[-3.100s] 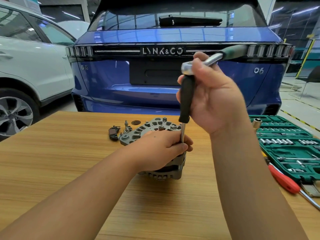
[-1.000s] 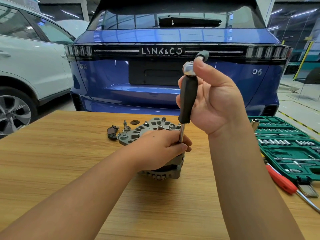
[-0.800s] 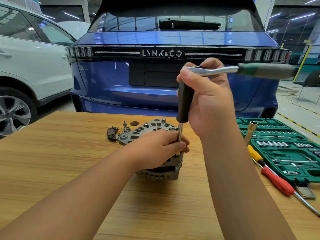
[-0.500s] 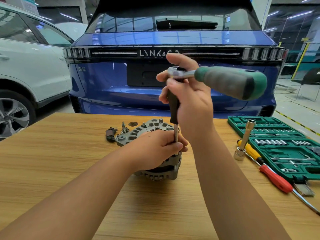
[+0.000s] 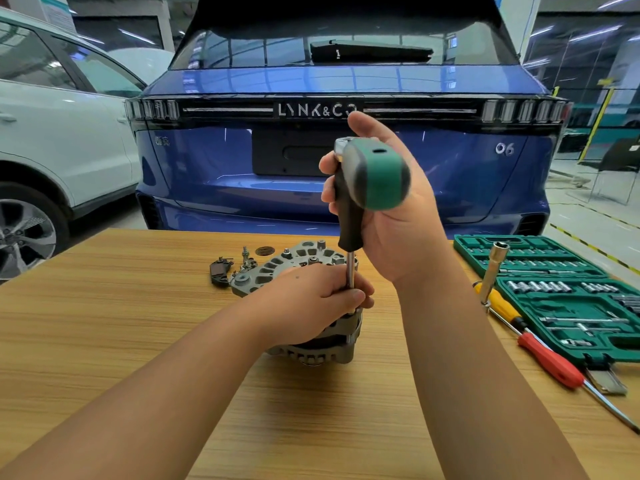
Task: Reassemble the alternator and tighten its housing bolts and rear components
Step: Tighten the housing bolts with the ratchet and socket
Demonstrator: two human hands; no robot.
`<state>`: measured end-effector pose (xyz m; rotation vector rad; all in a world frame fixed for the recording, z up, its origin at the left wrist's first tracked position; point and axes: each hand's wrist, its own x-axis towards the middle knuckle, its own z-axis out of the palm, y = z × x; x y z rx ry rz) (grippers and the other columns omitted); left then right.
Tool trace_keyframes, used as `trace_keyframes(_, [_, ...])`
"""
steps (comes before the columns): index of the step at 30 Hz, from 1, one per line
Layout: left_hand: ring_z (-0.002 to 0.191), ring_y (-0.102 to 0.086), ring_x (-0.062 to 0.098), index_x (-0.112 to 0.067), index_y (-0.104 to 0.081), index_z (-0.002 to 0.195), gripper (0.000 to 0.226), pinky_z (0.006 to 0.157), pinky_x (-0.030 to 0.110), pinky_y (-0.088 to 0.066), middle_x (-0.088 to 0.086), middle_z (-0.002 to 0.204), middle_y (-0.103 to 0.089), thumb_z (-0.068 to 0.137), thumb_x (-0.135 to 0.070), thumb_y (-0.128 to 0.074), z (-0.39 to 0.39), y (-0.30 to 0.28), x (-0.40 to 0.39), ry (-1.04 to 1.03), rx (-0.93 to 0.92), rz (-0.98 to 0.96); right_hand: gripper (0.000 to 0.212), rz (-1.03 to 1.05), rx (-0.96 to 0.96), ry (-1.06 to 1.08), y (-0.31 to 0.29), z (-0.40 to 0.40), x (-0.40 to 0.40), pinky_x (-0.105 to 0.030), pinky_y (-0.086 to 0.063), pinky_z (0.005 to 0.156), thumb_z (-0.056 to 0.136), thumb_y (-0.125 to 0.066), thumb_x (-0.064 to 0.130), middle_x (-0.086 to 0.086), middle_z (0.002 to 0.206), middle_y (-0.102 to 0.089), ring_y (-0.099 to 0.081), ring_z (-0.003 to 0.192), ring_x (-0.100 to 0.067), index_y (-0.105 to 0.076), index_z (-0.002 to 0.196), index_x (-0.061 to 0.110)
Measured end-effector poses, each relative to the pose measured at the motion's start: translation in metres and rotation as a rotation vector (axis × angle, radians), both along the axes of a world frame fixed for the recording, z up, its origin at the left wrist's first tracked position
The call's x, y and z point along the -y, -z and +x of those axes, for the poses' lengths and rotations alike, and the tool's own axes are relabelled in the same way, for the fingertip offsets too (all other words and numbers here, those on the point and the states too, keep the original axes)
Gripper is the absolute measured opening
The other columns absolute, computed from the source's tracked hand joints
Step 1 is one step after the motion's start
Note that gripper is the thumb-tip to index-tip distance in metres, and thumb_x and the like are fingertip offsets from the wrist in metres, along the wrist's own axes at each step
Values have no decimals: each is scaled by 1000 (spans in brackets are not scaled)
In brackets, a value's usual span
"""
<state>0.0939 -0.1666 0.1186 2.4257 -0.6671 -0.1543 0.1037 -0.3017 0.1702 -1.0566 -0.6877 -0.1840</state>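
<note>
A: Right hand [image 5: 391, 216] wrapped round the black driver grip [image 5: 348, 216], ratchet [image 5: 377, 174] on top, green handle swung toward the camera. Presumably for leverage on a housing bolt.

B: And the left hand [image 5: 311, 303]?

A: Curled over the alternator [image 5: 325, 344], fingertips pinching the steel shaft [image 5: 351, 271] low down. Likely steadying the socket on the bolt head and stopping the body from spinning. Bolt itself hidden under the fingers.

B: Alternator where?

A: Upright on the wooden surface [image 5: 104, 323], mid-way across, under the left hand.

B: Around the alternator?

A: Just behind, touching or nearly so: grey vented rear cover [image 5: 273, 268]. Left of that cover, small loose parts [image 5: 221, 268], probably waiting for the rear stage. Well right of the alternator: green socket case [image 5: 554, 282], open, plus red screwdriver [image 5: 550, 362] and yellow one [image 5: 498, 303], kept within reach. Beyond the surface, a blue car [image 5: 346, 150].
</note>
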Motion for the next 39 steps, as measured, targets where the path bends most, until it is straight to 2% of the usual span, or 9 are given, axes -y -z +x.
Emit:
trace_keyframes(3, [96, -50, -28, -49, -59, 115, 19, 81, 9, -37, -39, 101, -65, 106, -40, -46, 0, 2, 1, 12, 31, 30, 38, -39, 64, 246, -1, -7, -6, -22, -53, 69, 89, -71, 25, 9, 82, -71, -64, 72, -5, -50, 122, 23])
trace_keyframes(8, [76, -50, -28, -53, -52, 89, 23, 68, 15, -34, -52, 78, -54, 107, -40, -45, -3, -1, 1, 31, 51, 75, 35, -87, 184, 679, -3, -14, -23, -13, -48, 68, 88, -79, 24, 8, 86, -60, -59, 74, 4, -49, 105, 25])
trace_keyframes(13, [75, -59, -1, -51, -58, 93, 19, 68, 25, -48, -19, 87, -67, 105, -47, -44, 1, 2, -2, 18, 68, 82, 29, -82, 204, 748, -5, -9, -29, -13, -47, 64, 87, -79, 16, 21, 71, -61, -59, 67, 5, -52, 97, 20])
trace_keyframes(17, [79, -51, -28, -50, -57, 97, 17, 66, 10, -35, -49, 83, -57, 106, -41, -45, 0, 3, -2, 33, 49, 61, 16, -61, 25, 342, -14, -12, -15, -22, -51, 60, 90, -73, 19, 7, 70, -66, -61, 63, -7, -60, 98, 16])
trace_keyframes(19, [93, -53, -28, -50, -61, 110, 17, 77, 7, -38, -47, 100, -61, 105, -41, -47, 3, 3, -5, 42, 15, 14, 13, -31, -136, -25, -19, -10, -3, -26, -50, 62, 92, -63, 27, -1, 73, -69, -60, 64, -15, -63, 95, 15])
trace_keyframes(22, [102, -55, -23, -50, -62, 115, 19, 88, 14, -42, -40, 109, -65, 105, -41, -48, 5, 4, -7, 50, -12, -5, 22, -53, -242, -252, -20, -5, 8, -30, -43, 66, 91, -56, 33, -9, 84, -73, -61, 65, -17, -56, 104, 15])
trace_keyframes(27, [101, -54, -23, -50, -62, 114, 18, 90, 17, -43, -41, 108, -65, 105, -42, -49, 5, 3, -9, 67, -19, -7, 56, -35, -313, -386, -18, -1, 9, -30, -38, 71, 85, -52, 35, -10, 98, -74, -64, 68, -14, -44, 135, 9])
trace_keyframes(34, [101, -55, -21, -52, -60, 111, 17, 95, 20, -45, -40, 107, -65, 105, -41, -49, 4, 1, -7, 62, -44, -13, 64, 54, -373, -412, -19, -3, 16, -28, -35, 75, 83, -58, 28, -7, 99, -70, -62, 73, -14, -46, 141, 6])
trace_keyframes(39, [101, -55, -21, -54, -58, 109, 16, 93, 18, -46, -40, 108, -65, 105, -42, -49, 4, 3, -5, 45, -18, -15, 27, 145, -316, -310, -18, -5, 15, -27, -37, 72, 81, -63, 13, 3, 80, -59, -50, 68, -10, -54, 107, 11])
